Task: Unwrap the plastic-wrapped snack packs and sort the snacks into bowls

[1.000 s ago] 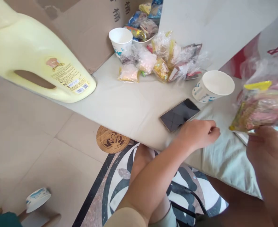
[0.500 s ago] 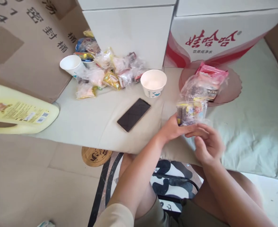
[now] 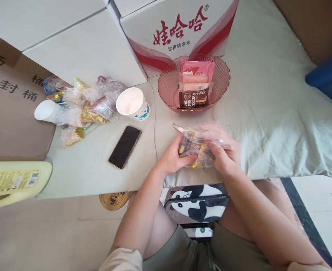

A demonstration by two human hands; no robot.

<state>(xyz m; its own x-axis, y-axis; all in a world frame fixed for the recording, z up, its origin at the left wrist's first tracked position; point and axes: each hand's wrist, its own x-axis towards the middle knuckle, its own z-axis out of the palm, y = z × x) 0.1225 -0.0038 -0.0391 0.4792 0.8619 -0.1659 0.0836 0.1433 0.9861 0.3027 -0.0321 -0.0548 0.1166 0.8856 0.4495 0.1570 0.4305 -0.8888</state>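
A clear plastic bag of small wrapped snacks [image 3: 197, 148] is between my two hands, near the front edge of the cloth-covered surface. My left hand [image 3: 170, 158] grips its left side, thumb across the front. The thumb of my right hand [image 3: 225, 156] presses on the bag's right side; its fingers lie behind the plastic and are partly blurred. Just beyond the bag stands a pink ribbed glass bowl [image 3: 166, 92]. Inside it are a pink wafer packet [image 3: 197, 69] and a brown cocoa packet [image 3: 194, 99].
To the left lie a black phone [image 3: 125, 146], an upright paper cup [image 3: 139, 109], a tipped paper cup [image 3: 45, 111] and a heap of bagged snacks [image 3: 94, 109]. A yellow bottle [image 3: 21, 180] is at far left. White cartons [image 3: 179, 34] stand behind; a blue container [image 3: 329, 79] is at right.
The view has swung right. The snack bag has come away from over the bowl toward me, baring the bowl's packets. My right hand has moved onto the bag's right side.
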